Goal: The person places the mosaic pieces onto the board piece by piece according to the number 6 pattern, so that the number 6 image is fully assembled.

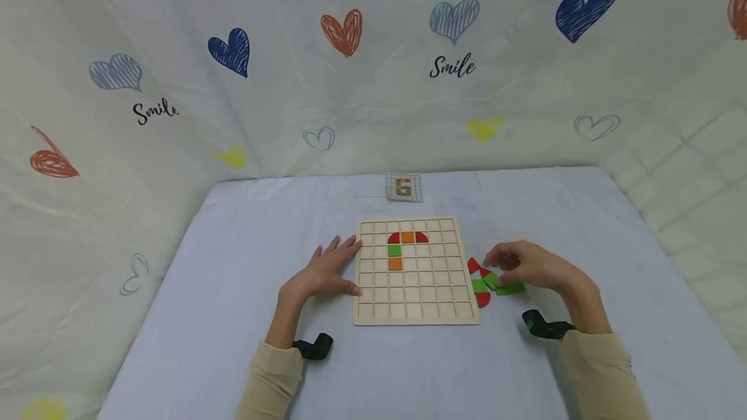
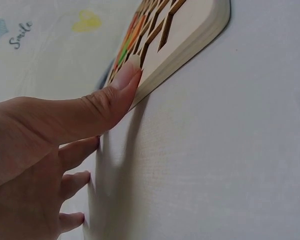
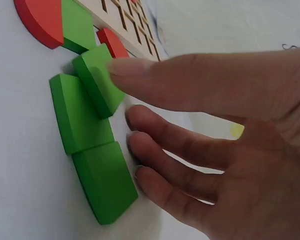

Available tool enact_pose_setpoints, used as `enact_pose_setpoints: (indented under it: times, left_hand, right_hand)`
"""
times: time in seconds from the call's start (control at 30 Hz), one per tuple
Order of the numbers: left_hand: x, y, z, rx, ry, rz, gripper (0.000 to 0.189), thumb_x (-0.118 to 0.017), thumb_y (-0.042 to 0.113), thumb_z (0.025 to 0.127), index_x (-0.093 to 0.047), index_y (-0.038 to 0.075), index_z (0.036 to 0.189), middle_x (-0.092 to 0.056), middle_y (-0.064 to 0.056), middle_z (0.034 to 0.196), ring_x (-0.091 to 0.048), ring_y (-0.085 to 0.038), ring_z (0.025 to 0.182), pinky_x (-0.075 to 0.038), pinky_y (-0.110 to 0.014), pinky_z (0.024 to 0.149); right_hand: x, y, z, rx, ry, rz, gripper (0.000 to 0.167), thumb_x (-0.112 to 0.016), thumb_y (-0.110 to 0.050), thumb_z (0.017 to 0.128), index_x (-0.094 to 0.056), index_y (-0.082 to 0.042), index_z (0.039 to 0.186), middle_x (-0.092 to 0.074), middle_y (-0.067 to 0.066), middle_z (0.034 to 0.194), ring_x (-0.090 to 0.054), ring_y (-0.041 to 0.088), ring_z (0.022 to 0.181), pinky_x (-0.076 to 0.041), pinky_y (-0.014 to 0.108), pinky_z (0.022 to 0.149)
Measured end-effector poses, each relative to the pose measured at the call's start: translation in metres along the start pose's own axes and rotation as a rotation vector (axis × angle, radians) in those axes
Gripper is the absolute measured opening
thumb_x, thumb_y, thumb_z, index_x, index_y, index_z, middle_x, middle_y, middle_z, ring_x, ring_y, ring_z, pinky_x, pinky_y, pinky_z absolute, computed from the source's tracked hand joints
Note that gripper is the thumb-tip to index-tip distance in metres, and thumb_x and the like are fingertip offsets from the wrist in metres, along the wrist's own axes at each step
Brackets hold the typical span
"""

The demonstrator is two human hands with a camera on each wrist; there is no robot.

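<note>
A wooden grid board point(image 1: 378, 314) lies on the table with red, orange and green pieces set in its upper squares. My left hand point(image 1: 323, 274) is spread along its left side, the thumb point(image 2: 126, 75) resting on the rim in the left wrist view. Beyond the board's right edge, my right hand point(image 1: 533, 268) hovers over loose pieces, with thumb and forefinger apart in the head view. Its thumb tip overlaps a tilted green square point(image 3: 97, 75) leaning on another green square point(image 3: 82, 117). The right forefinger is hidden behind the thumb in the right wrist view.
A third green square point(image 3: 105, 180) lies below those two. More loose pieces sit against the board, including a red quarter-round point(image 1: 483, 300) and a green square point(image 1: 480, 286). A small pattern card point(image 1: 413, 195) lies behind the board. A printed cloth point(image 1: 385, 96) hangs behind the table.
</note>
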State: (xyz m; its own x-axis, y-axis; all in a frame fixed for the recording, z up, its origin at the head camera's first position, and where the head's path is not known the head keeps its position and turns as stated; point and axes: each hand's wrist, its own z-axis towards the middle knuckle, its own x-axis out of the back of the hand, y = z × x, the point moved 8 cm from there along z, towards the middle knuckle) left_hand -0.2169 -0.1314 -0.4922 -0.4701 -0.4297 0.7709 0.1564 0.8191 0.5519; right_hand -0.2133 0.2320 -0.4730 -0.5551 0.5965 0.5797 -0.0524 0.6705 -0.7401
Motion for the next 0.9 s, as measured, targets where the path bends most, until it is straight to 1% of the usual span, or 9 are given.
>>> enact_pose_setpoints:
  times: [0.07, 0.17, 0.33, 0.53, 0.63, 0.7, 0.83, 0.9]
  left_hand:
    - [0.000, 0.000, 0.000, 0.003, -0.001, 0.002, 0.102, -0.089, 0.034, 0.080, -0.032, 0.019, 0.163, -0.019, 0.000, 0.173, -0.003, -0.031, 0.162, 0.002, -0.060, 0.128]
    - [0.000, 0.000, 0.000, 0.006, -0.002, 0.005, 0.102, -0.089, 0.034, 0.080, -0.032, 0.019, 0.163, -0.019, 0.000, 0.173, -0.002, -0.031, 0.162, 0.002, -0.060, 0.128]
    - [-0.001, 0.000, 0.001, 0.004, -0.005, 0.014, 0.103, -0.089, 0.035, 0.080, -0.032, 0.019, 0.163, -0.018, 0.001, 0.173, -0.002, -0.030, 0.162, 0.002, -0.060, 0.128]
    - [-0.002, -0.002, 0.002, -0.003, -0.001, 0.007, 0.103, -0.089, 0.035, 0.079, -0.032, 0.019, 0.163, -0.018, 0.001, 0.173, -0.002, -0.031, 0.162, 0.002, -0.060, 0.128]
    - [-0.002, -0.001, 0.001, -0.005, 0.001, 0.005, 0.103, -0.089, 0.035, 0.079, -0.032, 0.019, 0.163, -0.019, 0.000, 0.173, -0.002, -0.031, 0.162, 0.002, -0.060, 0.128]
    - [-0.003, -0.001, 0.001, -0.006, 0.000, 0.006, 0.103, -0.089, 0.036, 0.079, -0.032, 0.019, 0.163, -0.019, 0.000, 0.173, -0.002, -0.031, 0.162, 0.002, -0.060, 0.128]
    - [-0.002, -0.001, 0.001, -0.007, -0.002, 0.006, 0.103, -0.089, 0.035, 0.079, -0.032, 0.019, 0.163, -0.019, 0.000, 0.173, -0.002, -0.031, 0.162, 0.002, -0.060, 0.128]
    - [-0.002, 0.000, 0.001, -0.008, -0.001, 0.006, 0.103, -0.089, 0.035, 0.079, -0.032, 0.019, 0.163, -0.019, 0.000, 0.173, -0.002, -0.031, 0.162, 0.002, -0.061, 0.128]
  right_hand:
    - [-0.001, 0.001, -0.002, 0.004, -0.018, 0.005, 0.033, -0.078, -0.010, 0.086, -0.070, -0.004, 0.118, -0.069, 0.011, 0.120, -0.060, 0.031, 0.113, -0.053, 0.044, 0.096]
    - [-0.003, 0.001, -0.002, 0.001, -0.016, -0.018, 0.032, -0.079, -0.009, 0.084, -0.071, -0.006, 0.115, -0.067, 0.010, 0.119, -0.057, 0.029, 0.109, -0.051, 0.041, 0.091]
    - [-0.004, 0.002, 0.001, -0.050, 0.020, -0.082, 0.026, -0.079, -0.009, 0.083, -0.071, -0.011, 0.108, -0.065, 0.007, 0.110, -0.053, 0.027, 0.103, -0.050, 0.037, 0.083]
    - [-0.003, 0.003, 0.005, -0.075, 0.067, -0.130, 0.023, -0.081, -0.013, 0.084, -0.070, -0.009, 0.103, -0.065, 0.007, 0.100, -0.056, 0.026, 0.096, -0.050, 0.035, 0.076]
    - [-0.002, 0.003, 0.006, -0.093, 0.087, -0.125, 0.025, -0.082, -0.016, 0.084, -0.069, -0.007, 0.103, -0.066, 0.008, 0.100, -0.057, 0.026, 0.095, -0.050, 0.035, 0.075]
    - [-0.002, 0.003, 0.006, -0.100, 0.092, -0.119, 0.027, -0.082, -0.017, 0.084, -0.069, -0.006, 0.105, -0.067, 0.008, 0.102, -0.058, 0.026, 0.096, -0.051, 0.035, 0.076]
    - [-0.003, 0.000, 0.007, -0.093, 0.093, -0.120, 0.031, -0.083, -0.020, 0.085, -0.070, -0.006, 0.109, -0.068, 0.008, 0.103, -0.060, 0.025, 0.095, -0.052, 0.035, 0.078]
    - [-0.003, -0.001, 0.008, -0.087, 0.092, -0.125, 0.030, -0.082, -0.020, 0.085, -0.071, -0.005, 0.109, -0.068, 0.008, 0.102, -0.059, 0.025, 0.093, -0.051, 0.034, 0.077]
